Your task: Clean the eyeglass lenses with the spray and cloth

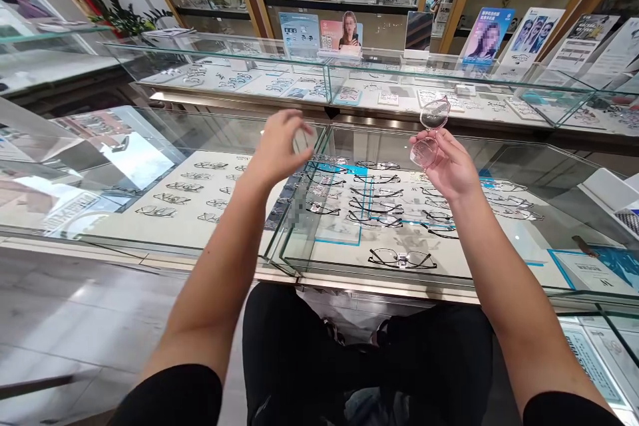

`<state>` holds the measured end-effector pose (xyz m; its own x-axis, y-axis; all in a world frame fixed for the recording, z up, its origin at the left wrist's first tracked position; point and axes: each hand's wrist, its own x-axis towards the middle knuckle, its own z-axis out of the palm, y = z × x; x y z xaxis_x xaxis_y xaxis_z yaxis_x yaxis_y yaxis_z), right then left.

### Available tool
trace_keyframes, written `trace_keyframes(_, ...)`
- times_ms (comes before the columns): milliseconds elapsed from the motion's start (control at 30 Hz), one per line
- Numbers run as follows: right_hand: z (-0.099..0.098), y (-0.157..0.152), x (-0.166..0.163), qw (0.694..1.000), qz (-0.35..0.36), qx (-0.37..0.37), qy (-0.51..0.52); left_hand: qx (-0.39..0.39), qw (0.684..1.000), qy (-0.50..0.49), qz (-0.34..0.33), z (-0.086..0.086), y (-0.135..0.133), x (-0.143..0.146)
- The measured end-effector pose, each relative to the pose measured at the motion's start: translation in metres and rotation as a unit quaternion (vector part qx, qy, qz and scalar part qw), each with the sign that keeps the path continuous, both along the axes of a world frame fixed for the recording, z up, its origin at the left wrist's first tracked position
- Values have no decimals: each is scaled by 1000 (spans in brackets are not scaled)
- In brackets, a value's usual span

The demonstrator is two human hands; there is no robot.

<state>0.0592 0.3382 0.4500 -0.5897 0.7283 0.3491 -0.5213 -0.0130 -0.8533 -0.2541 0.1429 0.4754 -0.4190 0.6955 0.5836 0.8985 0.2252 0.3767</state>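
My right hand (452,163) is closed on a pair of thin pink-rimmed eyeglasses (436,113), held up on end above the glass display case (289,266). One lens sits over the other, and the fingers grip near the lower lens. To the left, my left hand (282,146) is raised over the case with nothing visible in it, its thumb and fingers curved and apart. Beneath the hands, rows of eyeglasses (375,206) lie inside the case under the glass. A dark-framed pair (402,258) with a small white tag lies nearest me.
Behind runs a second glass counter (239,83) with more eyeglasses. Upright advertising cards (486,36) stand on it. White boxes (612,193) sit at the right, and a green plant (124,16) is at the back left. My legs (364,353) are against the case's front.
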Motion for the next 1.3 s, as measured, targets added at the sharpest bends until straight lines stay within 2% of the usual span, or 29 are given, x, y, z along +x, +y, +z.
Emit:
trace_keyframes(67, 0, 0, 0, 1000, 1, 3, 2, -168, 983, 37, -67, 0, -1, -3)
trace_keyframes(167, -1, 0, -1, 1000, 9, 3, 0, -375, 918, 77, -104, -10, 4, -8)
trace_keyframes(233, -3, 0, -2, 1000, 16, 0, -1, -438, 885, 100, -122, -17, 11, -7)
trace_keyframes(333, -6, 0, -4, 1000, 30, -7, -4, -482, 856, 130, -135, -23, 22, -5)
trace_keyframes(500, -10, -4, -8, 999, 44, -17, -3, -498, 841, 159, -141, -26, 37, -11)
trace_keyframes(800, -9, -10, -10, 998, 55, -42, 3, -466, 853, 181, -148, -27, 50, -25)
trace_keyframes(1067, -10, -10, -12, 997, 62, -50, 4, -441, 868, 188, -133, -38, 62, -36)
trace_keyframes(1300, -11, -10, -14, 997, 65, -47, 11, -433, 874, 184, -124, -36, 68, -37)
